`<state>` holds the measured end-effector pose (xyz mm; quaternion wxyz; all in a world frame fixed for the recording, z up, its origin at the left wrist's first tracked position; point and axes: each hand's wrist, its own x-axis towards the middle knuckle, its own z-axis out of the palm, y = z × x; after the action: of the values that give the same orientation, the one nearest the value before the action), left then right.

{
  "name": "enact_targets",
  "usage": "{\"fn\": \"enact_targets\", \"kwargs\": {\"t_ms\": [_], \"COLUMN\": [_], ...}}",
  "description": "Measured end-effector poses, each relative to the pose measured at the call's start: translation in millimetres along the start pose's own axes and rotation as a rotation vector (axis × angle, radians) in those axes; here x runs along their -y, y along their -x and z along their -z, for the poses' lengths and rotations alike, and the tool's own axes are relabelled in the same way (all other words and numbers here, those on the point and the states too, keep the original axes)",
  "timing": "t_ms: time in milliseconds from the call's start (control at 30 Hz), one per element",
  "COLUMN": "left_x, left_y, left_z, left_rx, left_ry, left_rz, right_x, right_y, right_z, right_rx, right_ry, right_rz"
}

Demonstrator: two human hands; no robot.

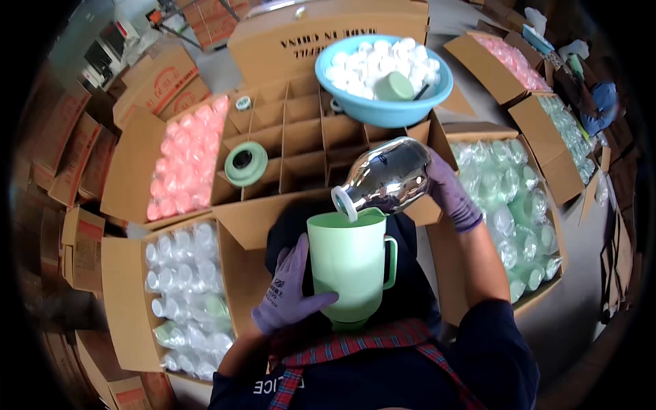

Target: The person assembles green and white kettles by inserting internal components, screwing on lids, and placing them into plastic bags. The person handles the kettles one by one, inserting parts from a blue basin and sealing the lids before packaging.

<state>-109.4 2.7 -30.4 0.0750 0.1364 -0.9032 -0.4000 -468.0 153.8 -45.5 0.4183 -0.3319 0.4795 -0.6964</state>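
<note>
My left hand [290,294], in a purple glove, is closed around the side of a pale green vacuum jug shell [345,263] with a handle on its right. The shell stands upright in front of my lap. In my gloved right hand [451,188] is a silver mirrored glass liner [393,174], gripped by its rounded end. It lies tilted, its white-ringed neck [345,203] pointing left and down just over the shell's rim. Whether the two touch I cannot tell. A green round part with a dark centre [246,164] sits on the carton dividers to the left.
Ahead is a divided carton [301,137]. A blue basin [383,113] of white caps, with a green cup among them, rests on it. Pink wrapped parts [184,164] fill its left side. Cartons of bagged white parts [184,266] and bagged green parts [509,212] flank me.
</note>
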Motion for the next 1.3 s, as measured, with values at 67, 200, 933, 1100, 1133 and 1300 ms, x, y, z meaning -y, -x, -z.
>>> {"fn": "enact_targets", "kwargs": {"t_ms": [67, 200, 933, 1100, 1133, 1300], "left_x": [-7.8, -10.9, -100.8, -103.0, -103.2, -98.1], "left_y": [4.2, 27.2, -30.1, -30.9, -31.5, -33.6], "left_z": [-12.2, -14.9, -15.7, -13.8, -14.3, -13.2], "left_rx": [-0.025, 0.039, -0.405, -0.416, -0.412, -0.374], "left_ry": [0.006, 0.140, 0.438, 0.381, 0.391, 0.398], "left_rz": [-0.114, -0.078, -0.641, -0.678, -0.681, -0.616], "right_x": [22.4, 33.6, -93.1, -91.0, -90.3, -90.0], "right_y": [18.9, 76.4, 146.1, 148.5, 149.0, 149.5], "right_z": [9.5, 12.7, -78.9, -81.1, -80.6, -80.8], "right_rx": [0.113, 0.211, -0.289, -0.316, -0.322, -0.337], "right_ry": [0.313, 0.321, 0.141, 0.085, 0.079, 0.057], "right_rz": [0.071, -0.144, -0.186, -0.187, -0.188, -0.187]}}
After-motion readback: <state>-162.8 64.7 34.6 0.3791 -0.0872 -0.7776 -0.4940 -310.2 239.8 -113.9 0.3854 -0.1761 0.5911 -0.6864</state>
